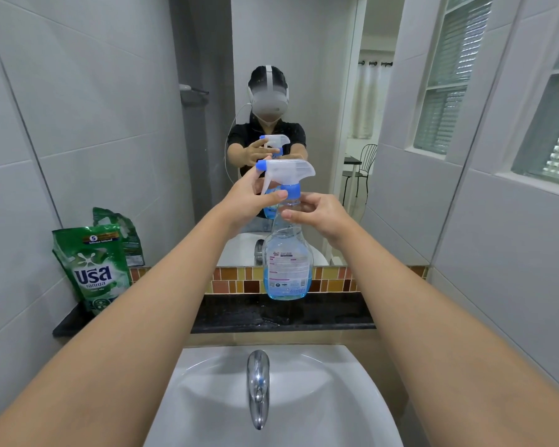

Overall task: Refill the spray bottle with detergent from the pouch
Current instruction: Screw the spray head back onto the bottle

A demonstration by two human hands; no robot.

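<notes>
Dark stone ledge spanning the wall below the mirror, above the white basin. Green detergent pouch standing upright on the ledge at its 9 o'clock end, leaning against the tiled wall. Clear spray bottle upright near mid-ledge, base apparently resting on the stone at 12 o'clock from the chrome tap.

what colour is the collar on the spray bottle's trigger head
Blue, like the nozzle tip; the collar on the spray bottle shows clearly in the head view.
</notes>
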